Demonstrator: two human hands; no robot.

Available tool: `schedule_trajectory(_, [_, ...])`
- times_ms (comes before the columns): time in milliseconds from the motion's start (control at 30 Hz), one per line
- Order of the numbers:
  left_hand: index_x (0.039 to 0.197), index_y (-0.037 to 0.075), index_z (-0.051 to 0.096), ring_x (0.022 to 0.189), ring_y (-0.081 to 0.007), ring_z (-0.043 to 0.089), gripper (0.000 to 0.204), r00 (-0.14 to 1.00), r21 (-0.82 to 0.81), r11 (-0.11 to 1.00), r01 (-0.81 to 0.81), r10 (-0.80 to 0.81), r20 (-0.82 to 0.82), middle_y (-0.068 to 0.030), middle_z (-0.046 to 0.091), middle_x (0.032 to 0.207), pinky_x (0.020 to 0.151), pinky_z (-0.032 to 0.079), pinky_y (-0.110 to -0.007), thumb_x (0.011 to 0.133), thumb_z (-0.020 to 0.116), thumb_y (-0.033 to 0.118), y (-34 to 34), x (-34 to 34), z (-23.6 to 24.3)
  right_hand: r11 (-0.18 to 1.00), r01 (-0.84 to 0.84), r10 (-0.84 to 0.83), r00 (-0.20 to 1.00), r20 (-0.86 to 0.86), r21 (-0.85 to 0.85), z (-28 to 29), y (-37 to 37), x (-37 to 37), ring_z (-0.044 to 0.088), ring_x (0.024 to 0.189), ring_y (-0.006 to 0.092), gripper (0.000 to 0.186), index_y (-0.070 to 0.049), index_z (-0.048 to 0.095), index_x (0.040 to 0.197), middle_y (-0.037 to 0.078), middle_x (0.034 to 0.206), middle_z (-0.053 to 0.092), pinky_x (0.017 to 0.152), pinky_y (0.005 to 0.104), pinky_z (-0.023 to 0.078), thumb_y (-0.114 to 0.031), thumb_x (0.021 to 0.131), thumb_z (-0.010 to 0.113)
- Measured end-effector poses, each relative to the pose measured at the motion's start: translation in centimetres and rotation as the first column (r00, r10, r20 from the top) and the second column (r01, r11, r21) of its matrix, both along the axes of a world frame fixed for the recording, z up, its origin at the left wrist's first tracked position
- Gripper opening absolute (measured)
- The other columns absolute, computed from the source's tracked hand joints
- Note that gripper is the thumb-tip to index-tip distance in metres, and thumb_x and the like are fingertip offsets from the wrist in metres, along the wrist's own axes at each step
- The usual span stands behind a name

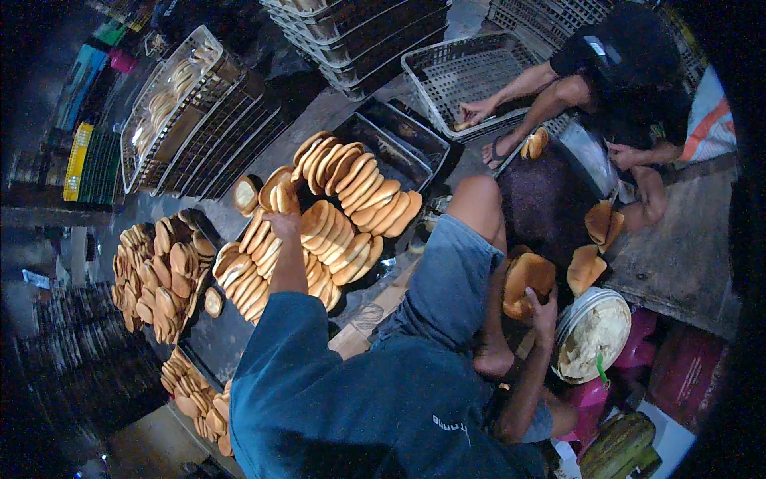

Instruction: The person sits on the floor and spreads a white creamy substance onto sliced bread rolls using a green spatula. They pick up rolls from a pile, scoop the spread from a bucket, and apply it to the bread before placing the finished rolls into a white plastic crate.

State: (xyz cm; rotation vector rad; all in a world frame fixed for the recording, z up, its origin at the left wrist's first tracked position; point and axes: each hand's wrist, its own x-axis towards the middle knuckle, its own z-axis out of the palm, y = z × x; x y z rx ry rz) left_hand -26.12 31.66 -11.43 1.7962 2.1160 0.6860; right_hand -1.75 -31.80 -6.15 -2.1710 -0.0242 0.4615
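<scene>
My left arm reaches out to rows of flat golden bread buns (343, 231) standing on edge on a dark tray. My left hand (281, 223) grips a few buns (279, 194) at the far left end of the rows; its fingertips are partly hidden by them. Close to my bent legs, my right hand (544, 314) holds a larger brown bun (527, 283), with the thumb and fingers around its lower right edge. Beside that hand stands a round tub (592, 335) of pale cream, with a green-handled tool (602, 369) in it.
Loose buns (159, 279) are heaped on the left. Tall stacks of plastic crates (359, 48) rise at the back. Far right, another person's hand (477, 112) reaches into a crate (431, 68). Opened buns (586, 267) lie beside a dark, grainy mound (542, 203).
</scene>
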Motion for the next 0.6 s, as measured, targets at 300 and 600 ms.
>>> schedule_trajectory(300, [0.136,-0.005,0.019,0.103,-0.0369,0.061,0.081,0.425,-0.473,0.881,0.02,0.42,0.802,-0.028,0.049,0.125,0.088,0.053,-0.055,0.079,0.073,0.015,7.1,-5.2,-4.3,0.98,0.109,-0.094,0.991,-0.092,0.168,1.6,1.0,-1.2,0.052,0.122,0.0273,0.079,0.003,0.037,0.143,0.02,0.134,0.053,0.105,0.0375,0.039,-0.032,0.084,0.076])
schedule_trajectory(600, [0.149,0.001,0.023,0.138,-0.0499,0.027,0.102,0.945,-0.204,0.963,0.176,-0.223,-0.238,-0.0327,0.02,0.151,0.103,0.033,-0.067,0.08,0.061,0.067,-3.8,-1.1,-4.8,0.996,0.079,-0.081,0.995,-0.053,-0.039,0.6,-0.5,-0.9,0.055,0.12,0.0309,0.091,-0.004,0.035,0.147,0.019,0.133,0.056,0.104,0.0398,0.041,-0.04,0.078,0.081])
